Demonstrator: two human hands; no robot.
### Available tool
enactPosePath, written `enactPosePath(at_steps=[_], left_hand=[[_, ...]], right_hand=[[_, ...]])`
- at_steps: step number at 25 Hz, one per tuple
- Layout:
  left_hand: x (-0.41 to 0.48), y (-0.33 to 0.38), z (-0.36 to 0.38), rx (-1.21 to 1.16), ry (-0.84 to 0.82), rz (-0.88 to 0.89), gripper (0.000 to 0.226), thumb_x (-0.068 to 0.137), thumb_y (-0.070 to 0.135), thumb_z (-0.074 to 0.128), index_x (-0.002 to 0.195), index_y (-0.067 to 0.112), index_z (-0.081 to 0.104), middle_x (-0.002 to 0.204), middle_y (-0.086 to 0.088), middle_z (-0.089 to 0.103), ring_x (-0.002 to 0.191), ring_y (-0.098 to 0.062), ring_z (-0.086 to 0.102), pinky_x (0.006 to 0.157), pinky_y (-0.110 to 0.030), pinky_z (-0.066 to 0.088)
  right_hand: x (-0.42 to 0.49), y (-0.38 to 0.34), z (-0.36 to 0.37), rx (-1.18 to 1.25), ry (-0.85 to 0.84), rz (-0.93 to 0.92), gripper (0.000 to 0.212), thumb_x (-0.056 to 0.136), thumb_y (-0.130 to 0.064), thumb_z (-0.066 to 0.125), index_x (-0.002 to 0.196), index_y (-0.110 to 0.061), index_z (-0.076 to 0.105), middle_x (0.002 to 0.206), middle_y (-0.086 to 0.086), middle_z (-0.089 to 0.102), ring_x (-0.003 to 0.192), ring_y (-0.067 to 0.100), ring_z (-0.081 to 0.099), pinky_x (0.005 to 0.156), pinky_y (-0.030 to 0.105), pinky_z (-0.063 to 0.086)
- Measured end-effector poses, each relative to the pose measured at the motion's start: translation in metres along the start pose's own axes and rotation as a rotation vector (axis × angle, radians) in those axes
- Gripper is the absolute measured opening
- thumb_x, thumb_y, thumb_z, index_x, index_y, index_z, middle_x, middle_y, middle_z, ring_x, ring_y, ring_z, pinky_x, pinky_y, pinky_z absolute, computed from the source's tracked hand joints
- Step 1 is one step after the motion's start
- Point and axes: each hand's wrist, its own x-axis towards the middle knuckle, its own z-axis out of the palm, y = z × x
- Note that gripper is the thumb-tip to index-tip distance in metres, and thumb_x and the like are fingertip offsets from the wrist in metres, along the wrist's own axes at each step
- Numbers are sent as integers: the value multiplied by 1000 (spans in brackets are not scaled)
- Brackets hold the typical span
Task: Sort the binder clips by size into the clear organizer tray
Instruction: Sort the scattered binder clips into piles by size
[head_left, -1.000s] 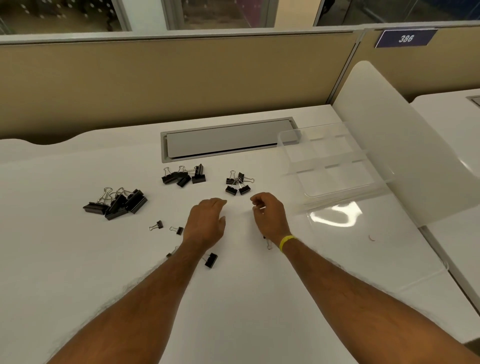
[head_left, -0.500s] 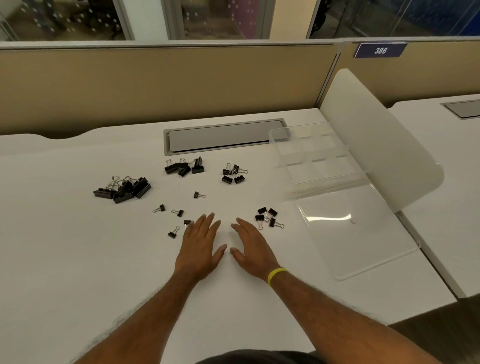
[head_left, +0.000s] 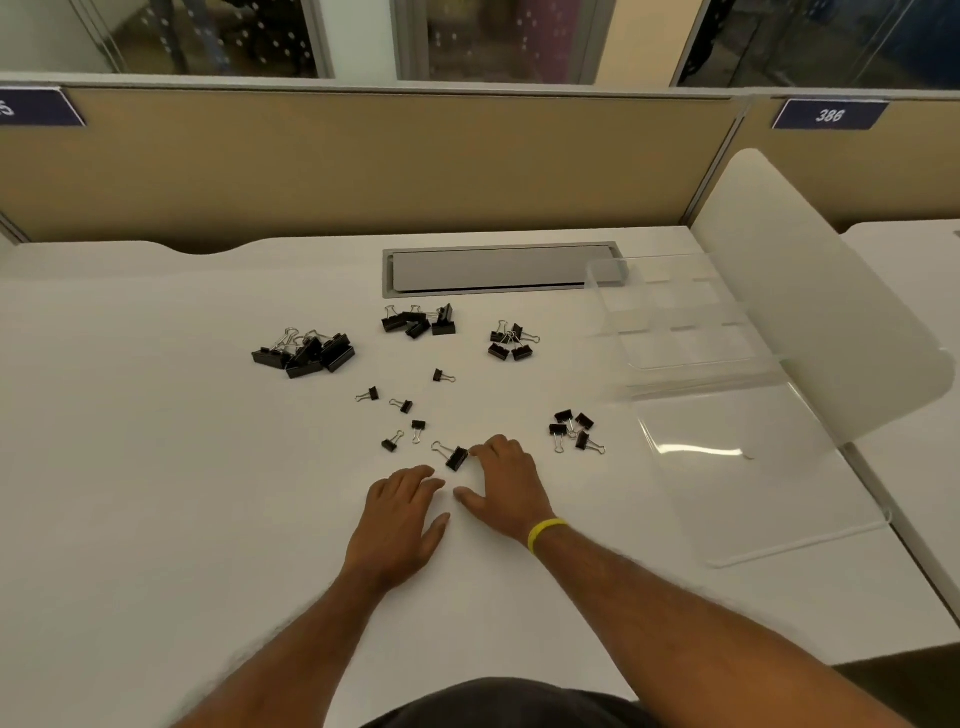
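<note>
The binder clip (head_left: 456, 458) lies on the desk (head_left: 156, 493) just beside the right grip (head_left: 506, 486), well apart from the clear organizer tray (head_left: 608, 322); a flat-fingered nudge could skid it among the small clips (head_left: 402, 405), muddling sizes, as right grip and left grip (head_left: 402, 514) both rest released, holding nothing.

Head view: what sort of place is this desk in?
Probably an open-plan office cubicle. The white desk, strewn with binder clips, is backed by a tan partition; a sign reading 386 hangs on the neighbouring one; a grey cable hatch is set into the desktop.
</note>
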Motion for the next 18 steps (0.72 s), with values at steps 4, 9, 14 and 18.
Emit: enactPosePath(at_steps=[4, 9, 14, 18], left_hand=[[2, -17, -9, 20, 14, -52, 44, 88, 47, 42, 117, 20, 61, 122, 0, 59, 114, -21, 56, 91, -38, 46], [17, -29, -16, 6, 51, -98, 45, 86, 46, 39, 116, 20, 60, 117, 2, 59, 109, -20, 57, 89, -37, 45], [38, -30, -14, -34, 57, -96, 35, 87, 35, 57, 117, 18, 60, 118, -1, 59, 110, -22, 57, 91, -38, 44], [57, -28, -12, -58, 54, -81, 34, 87, 33, 60, 117, 18, 59, 118, 0, 59, 109, -21, 56, 91, -37, 42]], right_hand=[[24, -19, 1, -29, -79, 74, 66, 82, -52, 62, 134, -14, 47, 127, 6, 46, 115, 26, 46, 96, 39, 41], [36, -18, 3, 73, -87, 98, 36, 86, -35, 63, 112, -13, 55, 112, 7, 54, 101, 27, 55, 84, 36, 46], [36, -8, -4, 462, 102, 254, 25, 79, -21, 70, 101, -18, 58, 87, -1, 63, 75, 12, 57, 71, 25, 48], [50, 4, -20, 686, 265, 380, 27, 78, -14, 76, 98, -18, 57, 78, -3, 64, 63, 7, 58, 64, 21, 52]])
